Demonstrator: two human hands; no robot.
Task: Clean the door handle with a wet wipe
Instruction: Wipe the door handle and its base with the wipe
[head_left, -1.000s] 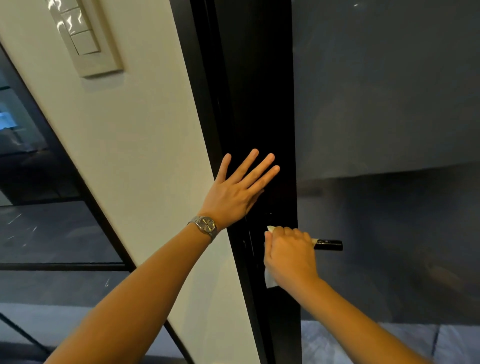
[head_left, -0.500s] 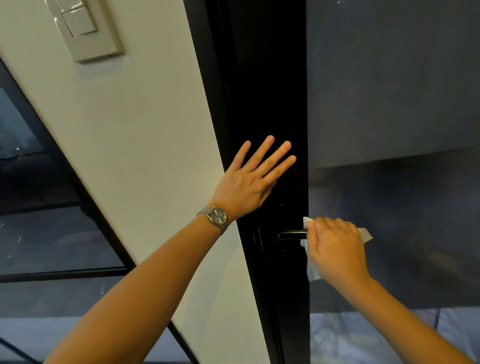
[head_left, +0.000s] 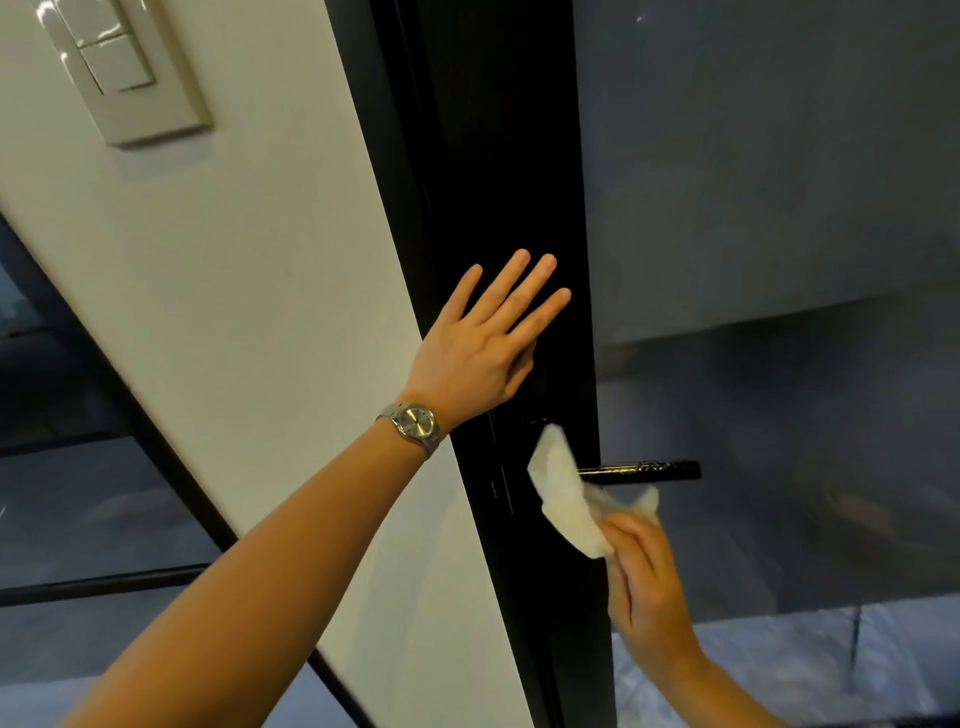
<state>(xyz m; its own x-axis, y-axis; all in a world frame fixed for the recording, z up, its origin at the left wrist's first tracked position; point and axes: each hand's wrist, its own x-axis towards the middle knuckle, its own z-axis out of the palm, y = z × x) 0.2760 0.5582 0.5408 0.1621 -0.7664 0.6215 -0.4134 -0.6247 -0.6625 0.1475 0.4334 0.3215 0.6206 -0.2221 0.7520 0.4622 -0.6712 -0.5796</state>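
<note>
- Currently the left hand (head_left: 478, 353) lies flat on the black door stile (head_left: 498, 156), fingers straight and slightly spread, holding nothing. The palm sits just above handle level.
- The right hand (head_left: 644, 587) is below the door handle (head_left: 649, 470), fingers curled round the lower end of the wet wipe (head_left: 566, 493), gripping it.
- The wet wipe is white and crumpled and runs up and left from the right hand. Its upper part lies across the inner end of the handle, close to the stile.
- The door handle is a black lever, horizontal, pointing right across the dark glass panel (head_left: 753, 182). Its outer end is bare, with glints along the top.
- A silver wristwatch (head_left: 413, 422) is on the left wrist, dial facing the camera.
- A pale wall (head_left: 260, 260) stands left of the stile, with a cream light switch (head_left: 124, 67) at upper left.
</note>
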